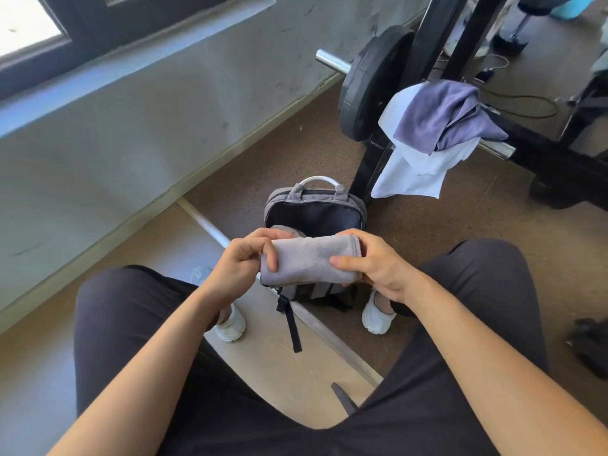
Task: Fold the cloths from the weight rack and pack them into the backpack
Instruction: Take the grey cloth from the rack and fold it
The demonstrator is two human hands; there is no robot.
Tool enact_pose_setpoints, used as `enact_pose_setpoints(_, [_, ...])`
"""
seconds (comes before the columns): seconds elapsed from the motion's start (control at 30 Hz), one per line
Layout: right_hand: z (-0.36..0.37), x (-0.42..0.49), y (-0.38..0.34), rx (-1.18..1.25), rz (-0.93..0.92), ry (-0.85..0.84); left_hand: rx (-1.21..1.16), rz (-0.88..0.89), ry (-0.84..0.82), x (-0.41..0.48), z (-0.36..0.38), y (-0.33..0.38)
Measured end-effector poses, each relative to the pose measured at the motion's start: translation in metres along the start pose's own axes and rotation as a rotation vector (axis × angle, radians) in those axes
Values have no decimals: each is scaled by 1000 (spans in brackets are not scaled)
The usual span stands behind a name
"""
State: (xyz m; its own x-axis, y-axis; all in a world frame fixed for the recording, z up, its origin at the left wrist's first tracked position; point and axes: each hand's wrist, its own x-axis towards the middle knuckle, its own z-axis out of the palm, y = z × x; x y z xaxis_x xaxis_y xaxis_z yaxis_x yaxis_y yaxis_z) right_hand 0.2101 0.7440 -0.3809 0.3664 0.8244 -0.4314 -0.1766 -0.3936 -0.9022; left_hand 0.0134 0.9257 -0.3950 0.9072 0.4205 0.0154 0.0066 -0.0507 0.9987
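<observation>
A folded grey cloth (307,260) is held between both hands, just above the open grey backpack (316,202) that stands on the floor between my feet. My left hand (240,261) pinches the cloth's left end and my right hand (371,261) grips its right end. The backpack's dark inside shows behind the cloth. On the weight rack's bar at the upper right hang a purple cloth (441,116) and, under it, a white cloth (414,166).
The black weight rack (460,34) with a barbell plate (368,83) stands at the upper right. A grey wall (148,120) runs along the left. My knees in dark trousers flank the backpack. A cable lies on the brown floor behind the rack.
</observation>
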Motion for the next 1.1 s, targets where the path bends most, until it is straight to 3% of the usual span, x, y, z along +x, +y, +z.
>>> enact_pose_setpoints(0.13, [-5,-1,4,-126,-111,28,-248,-230,-14,3,-5,0])
enact_pose_setpoints(0.27, [-4,0,8,-344,-180,-69,66,-329,-187,6,-5,-3])
enact_pose_setpoints(0.37, [5,1,12,-460,-209,-121,275,-298,-385,8,12,-5])
enact_pose_setpoints(0.53, [6,5,16,-541,-198,-141,471,-332,-449,9,16,-9])
enact_pose_setpoints(0.77, [-12,24,13,-570,-131,-158,577,-330,-360,12,13,-18])
enact_pose_setpoints(0.87, [-30,39,11,-544,-39,-118,625,-364,-258,13,3,-25])
enact_pose_setpoints(1.0, [-57,69,2,-686,15,-42,648,-434,-88,19,-3,-25])
enact_pose_setpoints(1.1, [-73,100,2,-780,40,-17,533,-491,17,26,0,-22])
